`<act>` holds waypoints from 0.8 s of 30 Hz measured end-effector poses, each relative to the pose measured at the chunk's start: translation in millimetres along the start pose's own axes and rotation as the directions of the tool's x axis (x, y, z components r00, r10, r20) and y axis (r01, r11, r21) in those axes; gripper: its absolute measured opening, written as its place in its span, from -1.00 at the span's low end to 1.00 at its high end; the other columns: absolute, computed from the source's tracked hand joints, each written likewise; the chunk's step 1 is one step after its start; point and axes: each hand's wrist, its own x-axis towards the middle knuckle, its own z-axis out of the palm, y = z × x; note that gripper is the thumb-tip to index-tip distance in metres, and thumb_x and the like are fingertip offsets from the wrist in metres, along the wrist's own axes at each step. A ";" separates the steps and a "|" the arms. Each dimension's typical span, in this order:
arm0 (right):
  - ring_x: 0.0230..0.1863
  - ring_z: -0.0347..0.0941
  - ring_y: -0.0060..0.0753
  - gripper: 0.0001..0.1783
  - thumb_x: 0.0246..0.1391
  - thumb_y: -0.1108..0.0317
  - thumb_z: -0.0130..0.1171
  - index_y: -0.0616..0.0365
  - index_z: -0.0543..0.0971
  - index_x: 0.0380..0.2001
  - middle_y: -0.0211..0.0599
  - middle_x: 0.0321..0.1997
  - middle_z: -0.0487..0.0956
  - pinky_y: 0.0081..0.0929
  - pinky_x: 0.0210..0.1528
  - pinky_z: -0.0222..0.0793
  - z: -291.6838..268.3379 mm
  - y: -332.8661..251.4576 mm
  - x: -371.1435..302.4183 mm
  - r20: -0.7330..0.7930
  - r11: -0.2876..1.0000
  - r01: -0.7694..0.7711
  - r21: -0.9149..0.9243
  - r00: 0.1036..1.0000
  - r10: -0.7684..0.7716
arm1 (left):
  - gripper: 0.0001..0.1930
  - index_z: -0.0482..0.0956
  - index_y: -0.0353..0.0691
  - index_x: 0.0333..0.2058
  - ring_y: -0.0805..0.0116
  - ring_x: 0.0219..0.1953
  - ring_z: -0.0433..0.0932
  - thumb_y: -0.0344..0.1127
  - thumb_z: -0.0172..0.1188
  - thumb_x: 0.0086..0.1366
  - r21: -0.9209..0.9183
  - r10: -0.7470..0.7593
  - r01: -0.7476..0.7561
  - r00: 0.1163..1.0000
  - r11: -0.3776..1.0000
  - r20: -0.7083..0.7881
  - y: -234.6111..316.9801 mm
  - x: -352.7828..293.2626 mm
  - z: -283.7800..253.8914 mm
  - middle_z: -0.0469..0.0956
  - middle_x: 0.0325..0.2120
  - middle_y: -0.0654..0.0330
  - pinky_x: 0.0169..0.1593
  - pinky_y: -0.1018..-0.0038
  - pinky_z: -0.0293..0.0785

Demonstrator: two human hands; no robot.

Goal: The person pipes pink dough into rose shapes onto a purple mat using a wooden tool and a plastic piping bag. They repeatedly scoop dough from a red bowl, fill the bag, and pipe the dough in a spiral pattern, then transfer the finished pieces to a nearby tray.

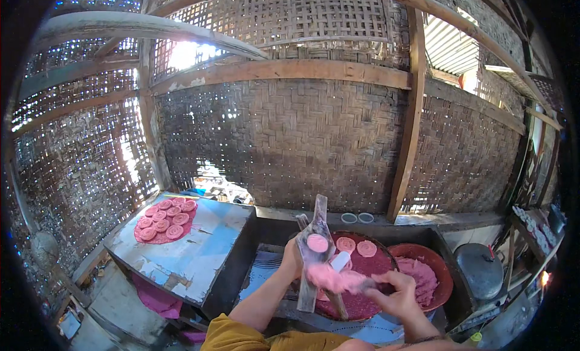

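Note:
My left hand (292,258) is wrapped round the side of a worn wooden press (316,221) made of crossing pieces. Pink dough (318,243) fills the round hole in its upper piece. My right hand (396,295) is closed at the right, its fingertips on a small dark piece (367,284) smeared by motion. A soft lump of pink dough (332,278) stretches from that piece across the press. A small white flat piece (341,261) shows just above the lump. Beneath lies a round pink-coated tray (379,272) with coiled dough rounds (366,249) near its far edge.
A red basin (446,272) of pink dough stands right of the tray. Several coiled rounds (160,215) lie on a blue-white board (211,230) at left. Two small rings (357,218) sit on the back ledge. A lidded metal pot (477,269) stands far right.

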 end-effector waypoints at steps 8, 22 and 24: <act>-0.41 0.42 -0.10 -0.54 -0.28 0.14 0.27 0.16 0.52 -0.26 -0.13 -0.32 0.50 -0.27 -0.34 0.30 -91.6 72.5 -61.5 -0.238 0.682 -0.505 -0.528 0.860 0.452 | -0.63 0.47 -0.30 -0.36 0.41 -0.44 0.52 -0.56 0.38 -0.21 0.159 0.270 -0.327 0.915 0.931 0.300 68.8 -29.1 28.2 0.49 -0.45 0.19 -0.32 0.43 0.55; -0.36 0.39 -0.31 -0.07 -0.22 -0.26 0.06 0.24 0.21 0.09 -0.08 0.05 0.35 -0.51 -0.38 0.31 19.6 19.3 -40.3 0.477 -0.322 -0.418 0.849 0.869 0.130 | -0.27 0.24 -0.25 0.05 0.35 -0.22 0.46 -0.31 0.38 -0.14 -0.126 0.180 -0.134 0.838 0.983 0.515 29.4 -42.9 47.7 0.39 -0.09 0.14 -0.06 0.37 0.38; -0.61 0.36 -0.46 -0.07 -0.26 -0.23 0.14 0.24 0.22 0.07 -0.07 0.03 0.36 -0.64 -0.65 0.24 5.0 17.1 -32.1 0.497 -0.074 -0.491 0.868 0.859 0.126 | -0.22 0.22 -0.21 0.10 0.27 -0.05 0.38 -0.23 0.36 -0.13 0.128 0.089 -0.252 0.700 0.959 0.709 32.2 -40.4 18.1 0.30 0.05 0.13 0.06 0.34 0.29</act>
